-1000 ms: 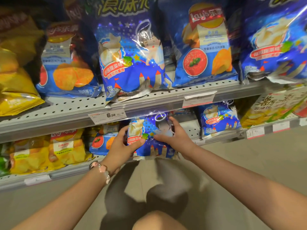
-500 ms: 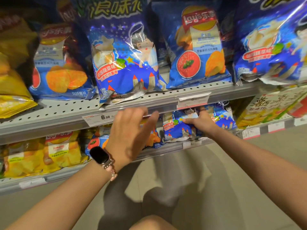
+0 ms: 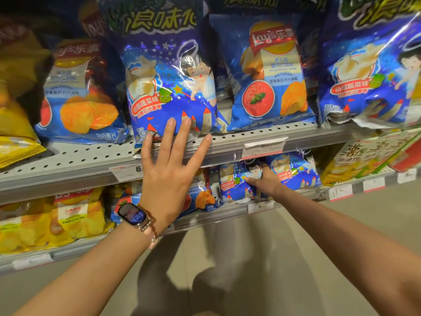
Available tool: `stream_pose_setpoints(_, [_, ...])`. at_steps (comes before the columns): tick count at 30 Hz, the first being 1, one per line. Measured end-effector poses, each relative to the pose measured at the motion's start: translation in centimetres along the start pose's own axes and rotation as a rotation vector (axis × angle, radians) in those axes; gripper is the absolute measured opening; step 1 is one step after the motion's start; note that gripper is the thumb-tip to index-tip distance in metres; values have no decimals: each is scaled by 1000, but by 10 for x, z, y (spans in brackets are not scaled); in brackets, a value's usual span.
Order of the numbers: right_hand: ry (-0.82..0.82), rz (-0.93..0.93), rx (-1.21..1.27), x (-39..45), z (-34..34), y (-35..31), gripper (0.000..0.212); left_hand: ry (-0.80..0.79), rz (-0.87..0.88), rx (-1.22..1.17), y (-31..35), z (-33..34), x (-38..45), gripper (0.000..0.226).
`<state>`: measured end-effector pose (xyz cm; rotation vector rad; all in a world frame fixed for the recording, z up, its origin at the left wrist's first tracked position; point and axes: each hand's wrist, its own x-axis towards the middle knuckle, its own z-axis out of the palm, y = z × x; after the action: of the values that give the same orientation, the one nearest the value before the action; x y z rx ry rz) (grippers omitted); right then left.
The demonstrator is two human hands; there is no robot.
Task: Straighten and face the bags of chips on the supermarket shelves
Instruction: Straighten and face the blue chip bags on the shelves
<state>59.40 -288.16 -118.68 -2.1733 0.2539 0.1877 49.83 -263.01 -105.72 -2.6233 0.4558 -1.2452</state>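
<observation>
- Left hand (image 3: 169, 176), fingers spread, fingertips reaching the big blue bag (image 3: 168, 87) overhanging the upper shelf (image 3: 250, 135).
- Right hand (image 3: 265, 181) pinches a small blue bag (image 3: 234, 182) below.
- Next, probably: push the big bag back square.

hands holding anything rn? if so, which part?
Right hand grips the small blue bag on the lower shelf by its right side. Left hand is open, holding nothing.

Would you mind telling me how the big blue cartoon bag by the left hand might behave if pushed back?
The big blue cartoon bag looks puffy, so probably light. Its glossy film may slip under the left hand. Overhanging the shelf edge, it may tip.
</observation>
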Motion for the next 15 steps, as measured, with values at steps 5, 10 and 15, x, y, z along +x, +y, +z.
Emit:
stream_pose_setpoints(5, [59, -39, -56, -11, -3, -3, 72, 25, -5, -5, 1, -1, 1, 66])
stream_pose_setpoints(10, [79, -201, -121, -44, -12, -22, 63, 42, 23, 32, 0, -4, 4, 73])
stream_pose_setpoints(15, [39, -367, -198, -88, -34, -46, 43, -66, 34, 3, -2, -22, 11, 79])
